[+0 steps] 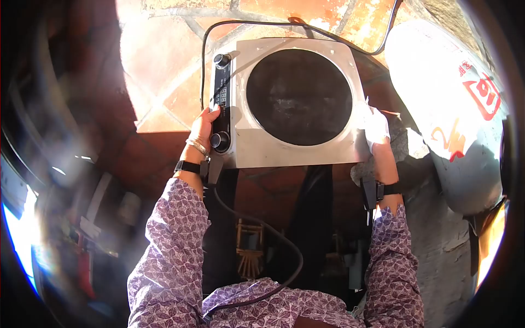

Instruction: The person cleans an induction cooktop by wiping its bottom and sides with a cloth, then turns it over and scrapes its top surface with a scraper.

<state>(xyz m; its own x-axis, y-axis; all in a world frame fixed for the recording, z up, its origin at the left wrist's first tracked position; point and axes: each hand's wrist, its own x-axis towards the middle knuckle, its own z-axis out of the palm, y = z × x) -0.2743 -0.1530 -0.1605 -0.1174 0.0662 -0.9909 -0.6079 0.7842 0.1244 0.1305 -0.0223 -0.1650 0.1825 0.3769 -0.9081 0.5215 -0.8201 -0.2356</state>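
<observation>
Between my two hands is an induction cooker (298,154), a pale metal slab with a round dark glass plate (298,97). Its black control strip (221,87), with a knob at each end, runs along the left side. My left hand (203,124) grips that left edge, thumb on top near the strip and the other fingers hidden beneath. At the opposite edge my right hand (377,128) is closed on the cooker's side. Something white, perhaps a cloth or tissue, shows at the right fingers, but glare blurs it.
A black cord (262,22) loops behind the cooker toward the upper right. To the right lies a large pale cylinder (459,126) with red markings. Sunlit terracotta tiles (164,71) cover the floor ahead. A small wooden stool-like object (250,249) shows below, by my dark-trousered legs.
</observation>
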